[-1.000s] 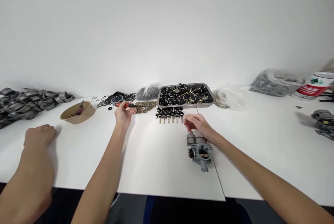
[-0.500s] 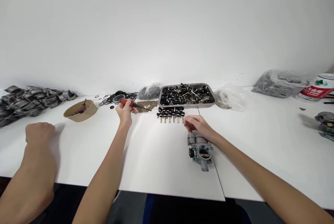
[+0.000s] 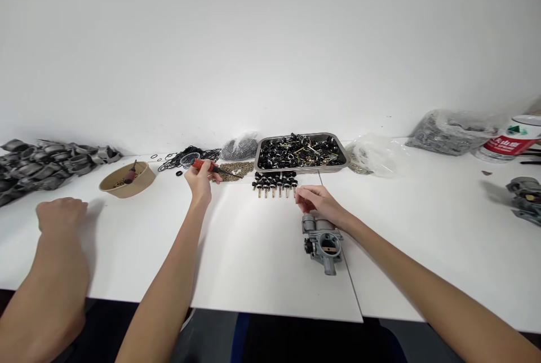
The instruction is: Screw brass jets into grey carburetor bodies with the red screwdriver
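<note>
Right hand (image 3: 318, 203) partly hides carburetor (image 3: 322, 242); grey castings (image 3: 51, 163) cut off left.

It's bright in here, a flat, diffuse light (I can't place its source) washing over the white wall (image 3: 270, 41) and the counter (image 3: 249, 250), though the wall's upper right corner greys off and below the counter it sinks nearly to black. Soft shadows lie right of a co-worker's forearm (image 3: 61, 267) and left of the metal part (image 3: 526, 197) at far right, while the carburettor (image 3: 323, 239) has a dark bore. The wide lens stretches the worker's right forearm (image 3: 422, 275) toward the lower corner, and small pieces (image 3: 300, 151) in the tray (image 3: 302, 171) blend together.
</note>
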Demonstrator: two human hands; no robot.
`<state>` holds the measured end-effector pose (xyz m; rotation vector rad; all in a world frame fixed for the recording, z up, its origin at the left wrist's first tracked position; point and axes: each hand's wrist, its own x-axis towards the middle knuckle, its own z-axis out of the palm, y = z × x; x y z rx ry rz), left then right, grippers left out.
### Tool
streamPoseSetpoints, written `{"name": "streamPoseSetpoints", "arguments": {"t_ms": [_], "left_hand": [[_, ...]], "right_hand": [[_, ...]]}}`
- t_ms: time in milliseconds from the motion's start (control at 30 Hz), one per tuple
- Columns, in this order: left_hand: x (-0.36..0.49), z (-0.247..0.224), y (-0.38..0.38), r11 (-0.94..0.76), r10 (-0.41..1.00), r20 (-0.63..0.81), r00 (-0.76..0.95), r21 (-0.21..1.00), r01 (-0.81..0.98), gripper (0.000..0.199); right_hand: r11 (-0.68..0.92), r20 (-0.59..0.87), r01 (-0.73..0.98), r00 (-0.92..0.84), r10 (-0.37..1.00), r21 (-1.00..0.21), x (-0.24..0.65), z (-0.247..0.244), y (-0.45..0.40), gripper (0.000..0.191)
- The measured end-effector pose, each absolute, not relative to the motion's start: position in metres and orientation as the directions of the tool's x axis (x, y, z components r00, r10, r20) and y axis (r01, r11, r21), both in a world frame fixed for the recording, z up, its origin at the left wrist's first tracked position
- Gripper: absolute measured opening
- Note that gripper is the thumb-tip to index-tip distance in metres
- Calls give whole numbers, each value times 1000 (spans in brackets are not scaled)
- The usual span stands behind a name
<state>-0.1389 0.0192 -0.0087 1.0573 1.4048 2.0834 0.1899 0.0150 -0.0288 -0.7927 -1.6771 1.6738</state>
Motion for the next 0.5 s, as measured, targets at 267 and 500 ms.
{"name": "streamPoseSetpoints", "arguments": {"t_ms": [267, 500], "left_hand": [[-139, -8, 19, -402, 689, 358, -631, 912, 78, 19], [-141, -3, 17, -432, 669, 359, -651, 900, 52, 17]], "right_hand": [[31, 29, -8, -617, 786, -999, 190, -29, 15, 36], [40, 37, -10, -623, 781, -999, 190, -31, 16, 35]]}}
